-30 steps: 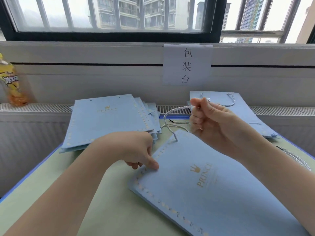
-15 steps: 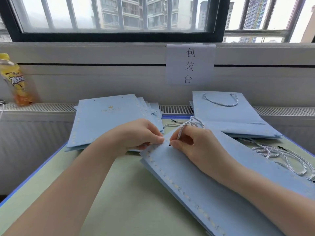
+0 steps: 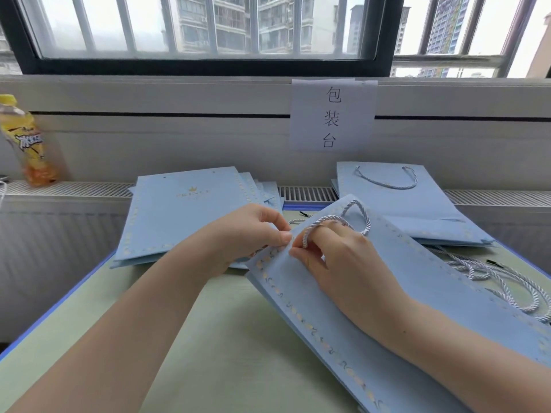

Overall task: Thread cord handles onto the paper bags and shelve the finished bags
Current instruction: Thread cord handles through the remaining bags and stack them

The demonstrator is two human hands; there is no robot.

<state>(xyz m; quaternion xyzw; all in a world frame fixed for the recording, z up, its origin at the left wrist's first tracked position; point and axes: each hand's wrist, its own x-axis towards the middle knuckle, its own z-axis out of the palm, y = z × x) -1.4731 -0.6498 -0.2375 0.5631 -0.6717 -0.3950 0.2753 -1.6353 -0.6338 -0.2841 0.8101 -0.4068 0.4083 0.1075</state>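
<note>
My right fingers (image 3: 301, 251) pinch cord (image 3: 334, 220) end; left fingers (image 3: 283, 236) pinch blue bag (image 3: 402, 293) top edge on bench (image 3: 208, 338). Stack (image 3: 185, 210) printed "PRINCE". Wall sign (image 3: 332, 114): 包装台.

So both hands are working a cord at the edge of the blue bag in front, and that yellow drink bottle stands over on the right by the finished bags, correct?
Not quite. The yellow drink bottle stands at the far left on the ledge, as the head view shows. The rest holds: the left hand and right hand work the cord at the blue bag's edge.
</note>
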